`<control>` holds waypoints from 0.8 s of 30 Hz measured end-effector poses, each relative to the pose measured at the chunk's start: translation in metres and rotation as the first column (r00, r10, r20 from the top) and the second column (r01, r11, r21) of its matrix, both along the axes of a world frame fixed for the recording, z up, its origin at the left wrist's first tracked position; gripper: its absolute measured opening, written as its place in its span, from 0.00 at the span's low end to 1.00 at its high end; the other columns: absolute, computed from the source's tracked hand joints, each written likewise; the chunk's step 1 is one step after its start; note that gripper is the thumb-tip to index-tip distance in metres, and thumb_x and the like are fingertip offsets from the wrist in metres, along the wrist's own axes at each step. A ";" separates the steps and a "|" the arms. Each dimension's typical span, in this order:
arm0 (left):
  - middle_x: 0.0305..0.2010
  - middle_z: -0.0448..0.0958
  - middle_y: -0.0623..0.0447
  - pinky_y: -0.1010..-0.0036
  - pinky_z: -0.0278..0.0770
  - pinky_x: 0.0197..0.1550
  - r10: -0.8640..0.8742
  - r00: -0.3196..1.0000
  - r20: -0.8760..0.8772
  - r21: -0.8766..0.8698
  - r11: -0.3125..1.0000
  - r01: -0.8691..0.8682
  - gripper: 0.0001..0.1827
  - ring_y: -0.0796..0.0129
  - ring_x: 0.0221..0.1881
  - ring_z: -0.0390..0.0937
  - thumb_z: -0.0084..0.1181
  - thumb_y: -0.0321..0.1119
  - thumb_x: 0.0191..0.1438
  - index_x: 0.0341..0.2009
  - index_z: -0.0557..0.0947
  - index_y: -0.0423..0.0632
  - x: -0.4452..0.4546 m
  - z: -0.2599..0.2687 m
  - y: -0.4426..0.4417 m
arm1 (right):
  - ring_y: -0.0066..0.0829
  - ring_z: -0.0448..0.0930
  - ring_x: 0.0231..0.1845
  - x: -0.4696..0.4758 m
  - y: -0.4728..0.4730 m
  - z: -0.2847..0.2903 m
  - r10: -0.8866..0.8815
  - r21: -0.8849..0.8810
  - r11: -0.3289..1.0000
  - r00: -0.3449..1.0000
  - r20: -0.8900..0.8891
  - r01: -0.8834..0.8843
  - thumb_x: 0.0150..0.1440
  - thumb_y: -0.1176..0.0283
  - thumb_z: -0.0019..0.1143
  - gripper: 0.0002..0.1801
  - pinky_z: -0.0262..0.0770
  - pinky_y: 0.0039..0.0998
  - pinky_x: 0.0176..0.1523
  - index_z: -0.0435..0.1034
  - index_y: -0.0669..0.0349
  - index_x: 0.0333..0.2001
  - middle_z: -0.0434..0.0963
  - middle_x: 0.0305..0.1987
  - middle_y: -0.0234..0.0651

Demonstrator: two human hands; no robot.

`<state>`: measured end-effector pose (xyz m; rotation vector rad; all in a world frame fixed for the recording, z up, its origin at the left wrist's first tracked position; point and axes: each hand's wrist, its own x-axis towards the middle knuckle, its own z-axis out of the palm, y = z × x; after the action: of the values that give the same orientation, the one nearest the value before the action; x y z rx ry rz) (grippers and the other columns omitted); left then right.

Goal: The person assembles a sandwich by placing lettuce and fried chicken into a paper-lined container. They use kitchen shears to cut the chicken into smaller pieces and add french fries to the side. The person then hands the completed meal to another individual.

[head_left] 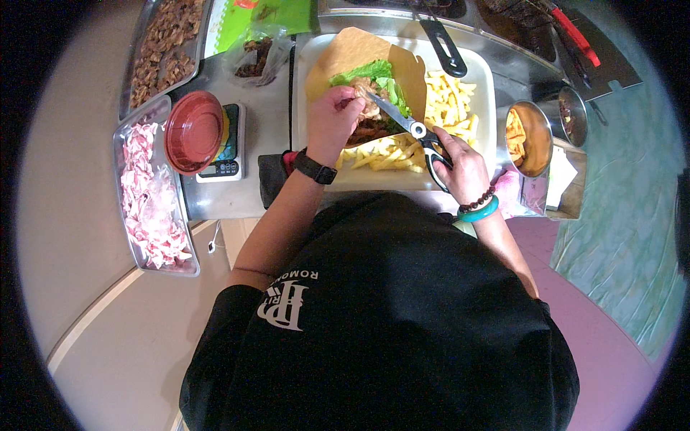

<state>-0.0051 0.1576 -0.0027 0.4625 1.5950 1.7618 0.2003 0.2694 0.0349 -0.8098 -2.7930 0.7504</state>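
With its fingertips, my left hand (338, 121) pinches a light brown piece of meat (368, 102) above an open kraft paper food box (334, 54). My right hand (464, 168) holds kitchen scissors (418, 129) with black and white handles; their blades point left and reach the meat. Green lettuce (372, 71) and darker meat (372, 131) lie in the box. The box rests on French fries (452, 99) in a white tray (488, 70). More fries show along the box's near side.
At left are a red plastic bowl (194, 132) on a digital scale (240, 140), a metal tray of raw meat slices (143, 178) and a tray of browned meat (167, 48). A black-handled utensil (444, 48) overhangs the white tray. Metal containers (539, 140) stand at right.
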 end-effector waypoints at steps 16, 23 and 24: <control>0.41 0.69 0.45 0.65 0.67 0.43 -0.098 0.460 -0.883 -0.119 0.993 -0.018 0.19 0.52 0.40 0.69 0.57 0.29 0.39 0.39 0.70 0.44 -0.015 0.036 -0.002 | 0.38 0.75 0.40 0.000 -0.004 0.019 -0.025 -0.126 0.992 0.997 -0.072 0.016 0.37 0.83 0.53 0.31 0.70 0.30 0.44 0.64 0.60 0.50 0.73 0.39 0.45; 0.41 0.71 0.48 0.70 0.68 0.41 -0.166 0.635 -0.754 -0.110 0.986 0.126 0.20 0.59 0.41 0.70 0.56 0.26 0.38 0.40 0.70 0.45 -0.016 0.027 -0.001 | 0.33 0.76 0.40 0.007 0.002 0.011 -0.011 -0.206 0.978 0.992 -0.124 -0.015 0.37 0.84 0.50 0.30 0.69 0.26 0.45 0.63 0.60 0.50 0.74 0.39 0.44; 0.41 0.71 0.49 0.71 0.68 0.40 -0.179 0.656 -0.734 -0.115 0.984 0.139 0.20 0.63 0.42 0.70 0.56 0.25 0.39 0.41 0.71 0.45 -0.016 0.024 0.000 | 0.35 0.76 0.40 0.006 0.001 0.012 -0.019 -0.234 0.972 0.993 -0.115 -0.008 0.37 0.82 0.53 0.31 0.70 0.28 0.45 0.64 0.59 0.50 0.74 0.40 0.45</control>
<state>-0.0213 0.1579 0.0216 1.4034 2.0419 1.4525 0.2060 0.2709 0.0471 -0.7812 -2.6305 1.1054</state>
